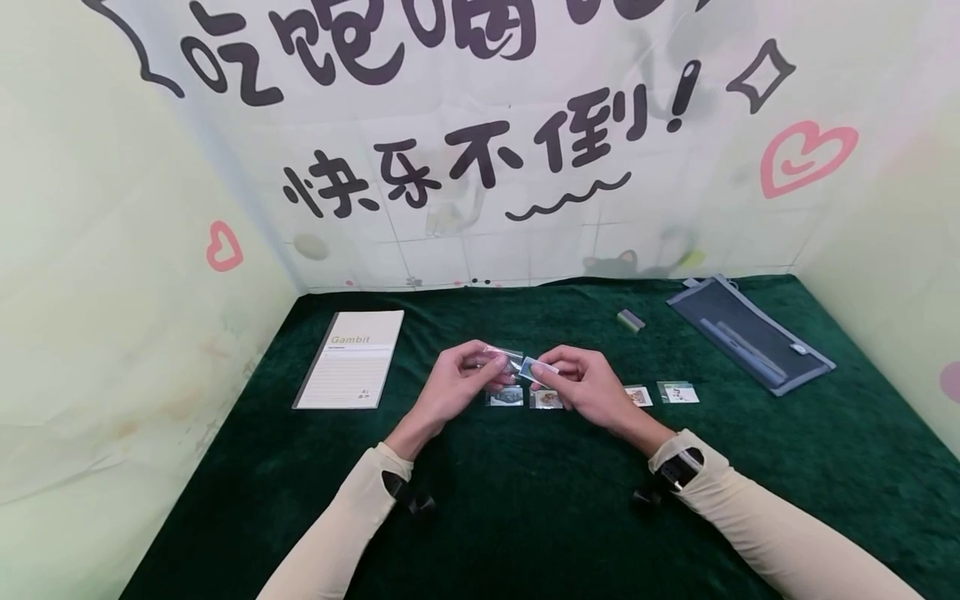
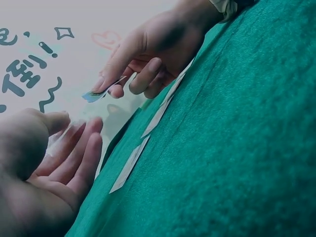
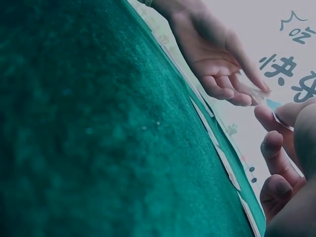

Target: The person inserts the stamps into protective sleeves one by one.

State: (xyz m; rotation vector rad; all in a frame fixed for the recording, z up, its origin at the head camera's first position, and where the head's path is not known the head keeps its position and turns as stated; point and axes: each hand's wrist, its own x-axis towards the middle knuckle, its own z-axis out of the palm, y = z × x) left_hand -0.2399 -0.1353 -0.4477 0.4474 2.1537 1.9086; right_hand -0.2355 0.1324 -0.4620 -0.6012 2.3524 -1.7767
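Observation:
Both hands meet over the dark green cloth in the middle of the head view. My left hand pinches a small clear plastic sleeve between thumb and fingers. A small card with a blue-edged picture is pinched by my right hand, its end right at the sleeve's mouth. In the left wrist view the card sticks out past the right thumb. Below the hands lie a sleeved grey picture card and a brown picture card; the right hand partly hides the row.
Further right in the row lie two more picture cards, one half hidden and one in full view. A notebook lies at left. An eraser-like block and a blue zip pouch with pens lie at back right, before a printed backdrop.

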